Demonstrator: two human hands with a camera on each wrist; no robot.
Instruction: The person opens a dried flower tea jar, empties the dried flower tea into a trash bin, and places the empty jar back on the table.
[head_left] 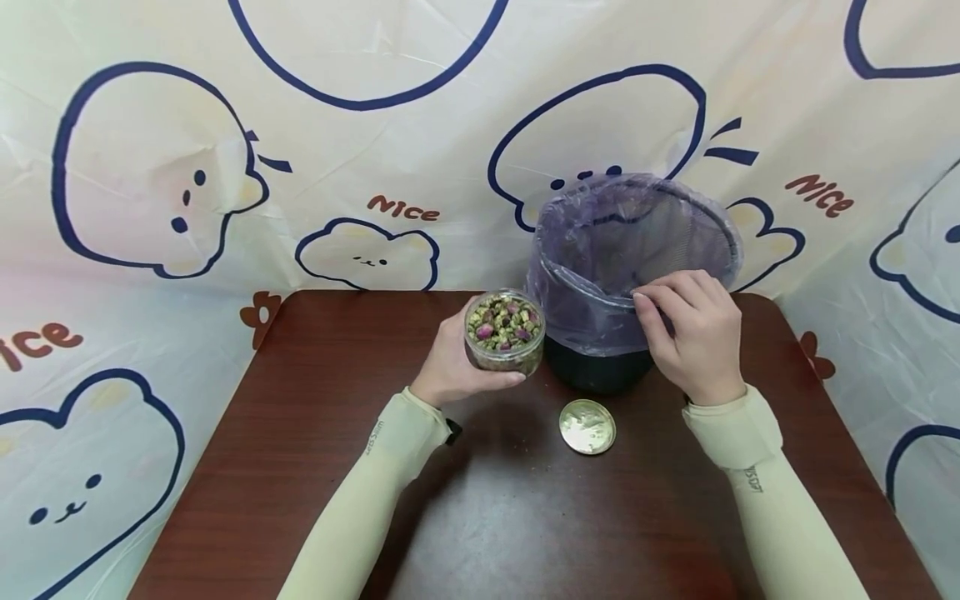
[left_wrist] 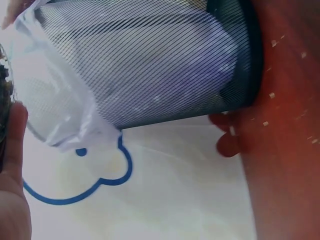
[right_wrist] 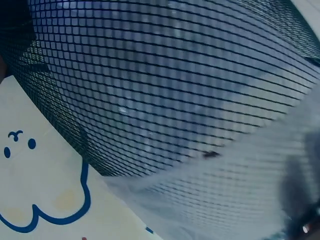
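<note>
Head view bright; pale sheen on tabletop [head_left: 502,533]; wrist views blurrier.

- Home or office: the view is leaving this uncertain;
- cartoon-printed sheeting [head_left: 442,150] is enclosing a reddish-brown table [head_left: 300,375] on three sides;
- a bag-lined wastebasket [head_left: 592,325] is resting on the table.

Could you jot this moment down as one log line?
left hand: holds open jar of dried flowers | right hand: at rim of bin | gold lid: on table
</note>
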